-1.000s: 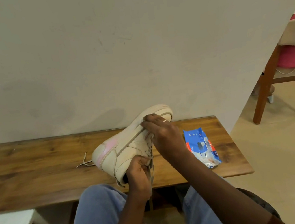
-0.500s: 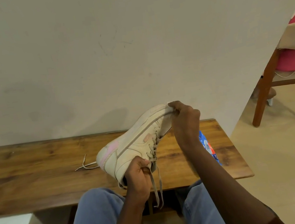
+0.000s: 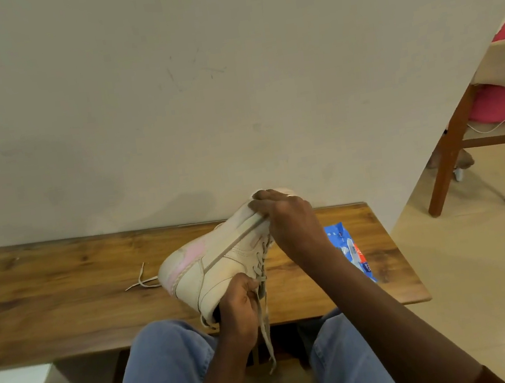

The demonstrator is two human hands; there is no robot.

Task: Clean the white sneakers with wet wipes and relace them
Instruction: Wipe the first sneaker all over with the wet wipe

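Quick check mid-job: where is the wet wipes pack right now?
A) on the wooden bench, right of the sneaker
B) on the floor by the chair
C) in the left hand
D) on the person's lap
A: the blue wet wipes pack lies flat on the wooden bench, just right of the held sneaker.

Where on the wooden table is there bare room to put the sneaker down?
The widest bare patch is the left part of the table, up to the loose lace. A smaller strip lies right of the wipes pack. The middle is crowded: left hand and right hand hold the sneaker there.
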